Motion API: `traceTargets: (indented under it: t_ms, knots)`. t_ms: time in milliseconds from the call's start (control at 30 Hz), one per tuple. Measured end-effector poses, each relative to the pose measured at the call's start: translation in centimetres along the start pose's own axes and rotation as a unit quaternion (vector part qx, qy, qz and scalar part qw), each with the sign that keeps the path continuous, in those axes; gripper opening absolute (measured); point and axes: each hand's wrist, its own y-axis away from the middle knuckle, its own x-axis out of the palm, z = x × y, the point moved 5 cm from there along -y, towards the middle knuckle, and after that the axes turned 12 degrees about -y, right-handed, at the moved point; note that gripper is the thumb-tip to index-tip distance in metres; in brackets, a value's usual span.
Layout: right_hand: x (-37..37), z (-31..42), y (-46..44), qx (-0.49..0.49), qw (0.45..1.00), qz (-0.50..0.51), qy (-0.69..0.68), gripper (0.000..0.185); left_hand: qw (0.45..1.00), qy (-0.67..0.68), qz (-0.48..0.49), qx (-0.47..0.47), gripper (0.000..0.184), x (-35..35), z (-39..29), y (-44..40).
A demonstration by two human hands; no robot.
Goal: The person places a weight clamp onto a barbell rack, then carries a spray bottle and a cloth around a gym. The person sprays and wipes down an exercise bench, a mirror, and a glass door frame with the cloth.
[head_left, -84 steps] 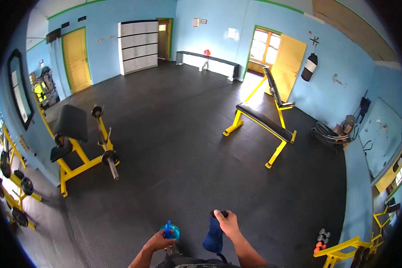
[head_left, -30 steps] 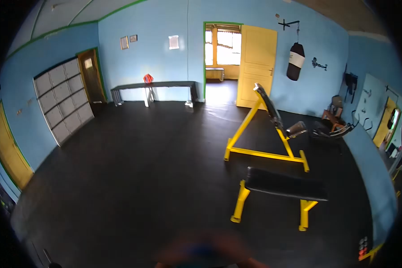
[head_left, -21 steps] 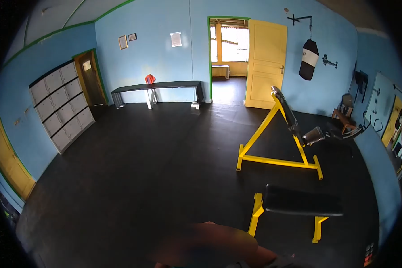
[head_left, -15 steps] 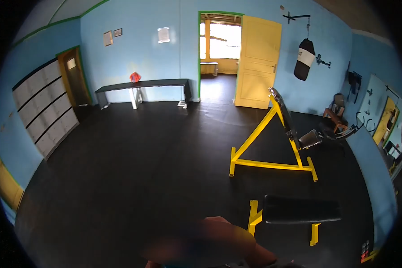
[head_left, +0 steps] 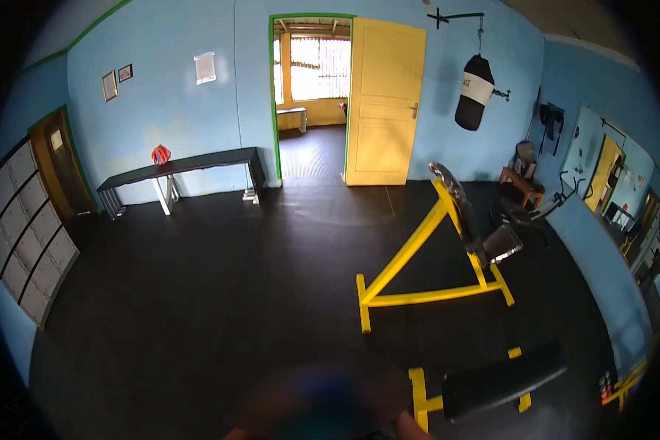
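At the bottom edge is a blurred shape (head_left: pixel 315 400) with some dark blue in it. A sliver of bare skin (head_left: pixel 409 425) shows beside it on the right, and a smaller one on the left. Neither my left hand nor my right hand can be made out. Nearest on the right is a low flat bench (head_left: pixel 502 381) with a black pad and yellow legs. Beyond it stands a yellow-framed inclined bench (head_left: pixel 411 253) with a black back pad.
Black flooring (head_left: pixel 183 293) spreads ahead. A long black bench (head_left: pixel 205 162) bearing a red-orange item (head_left: pixel 160 155) lines the back wall. A yellow door (head_left: pixel 385 103) stands open beside a punching bag (head_left: pixel 476 94). Grey lockers (head_left: pixel 29 235) are left, a mirror (head_left: pixel 601 169) right.
My view has turned and shifted, so the door and long bench sit further left and both workout benches appear lower. The arm seen across the bottom has mostly dropped out of view.
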Motion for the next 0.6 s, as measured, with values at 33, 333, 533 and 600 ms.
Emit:
traceTargets:
  t_ms: [33,333,533,600]
  knots:
    - [0.1,-0.7,-2.2,0.023,0.997,-0.069,0.021,0.052,1.000,-0.004,0.000,0.010,0.078,-1.8,0.5,-2.0]
    - [20.0,25.7,-20.6,-0.144,0.810,-0.153,0.547,0.049,0.983,-0.119,-0.135,0.046,0.088,-19.0,-9.4,-13.6]
    - [21.9,36.7,-34.3,-0.392,0.694,-0.142,0.587,0.058,0.974,-0.214,-0.067,0.016,0.085,-30.4,-10.4,-24.5]
    - [20.8,35.2,-39.1,-0.196,0.875,-0.106,0.430,0.057,0.943,-0.317,0.017,0.104,0.081,-34.2,-9.5,-30.1]
